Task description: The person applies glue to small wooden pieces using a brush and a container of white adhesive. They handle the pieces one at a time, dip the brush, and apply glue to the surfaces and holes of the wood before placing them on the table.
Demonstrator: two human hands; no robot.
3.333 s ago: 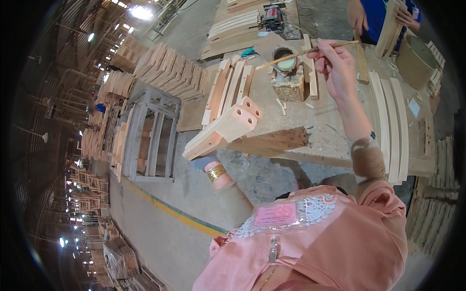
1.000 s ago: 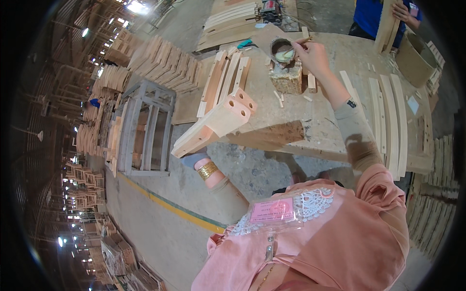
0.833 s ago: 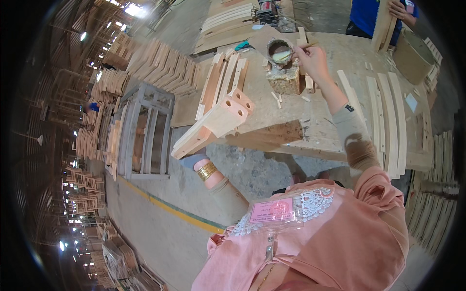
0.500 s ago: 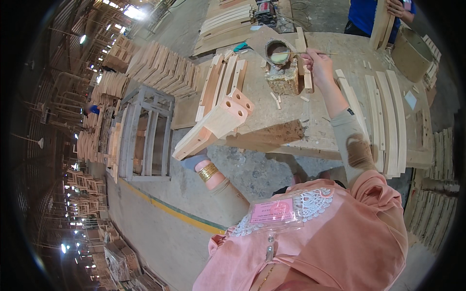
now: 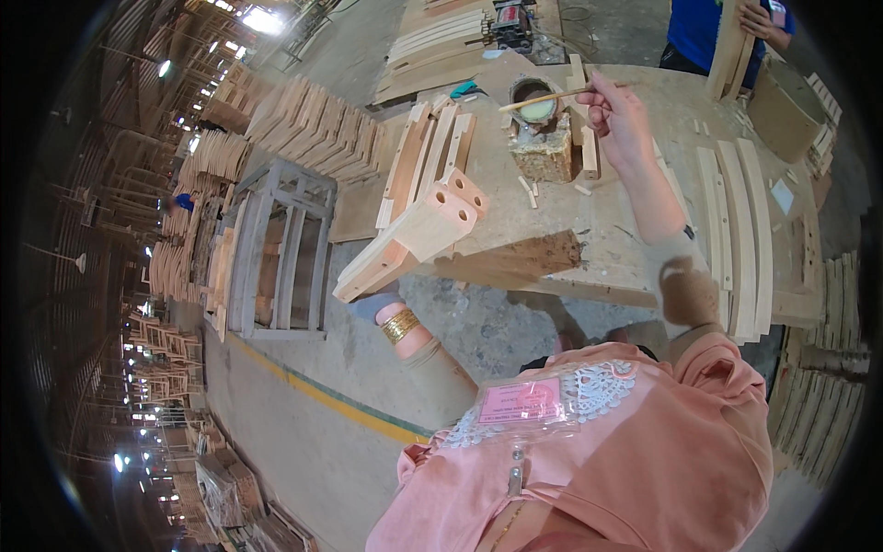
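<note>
My right hand (image 5: 618,115) pinches a thin wooden stick (image 5: 543,99) whose pale tip extends left over the rim of a round glue pot (image 5: 532,96). Whitish-green paste lies in the pot, which sits on a crusted block (image 5: 543,155). My left hand (image 5: 375,304), in a grey covering, is beneath the lower end of two light wooden chair parts (image 5: 412,230) held together and tilted up toward the bench. Round holes show in their broad upper ends. Most of the left fingers are hidden behind the wood.
Wooden rails (image 5: 425,156) lie on the workbench (image 5: 625,262) at left, curved slats (image 5: 736,230) at right. Small dowels (image 5: 528,190) are scattered near the pot. Left stands a grey metal frame (image 5: 276,248) by stacked parts (image 5: 313,124). Far right, a person in blue (image 5: 692,35) holds boards.
My right hand has risen slightly and moved right. The stick's tip has come up out of the pot to its left rim. My left hand and the chair parts stay nearly still.
</note>
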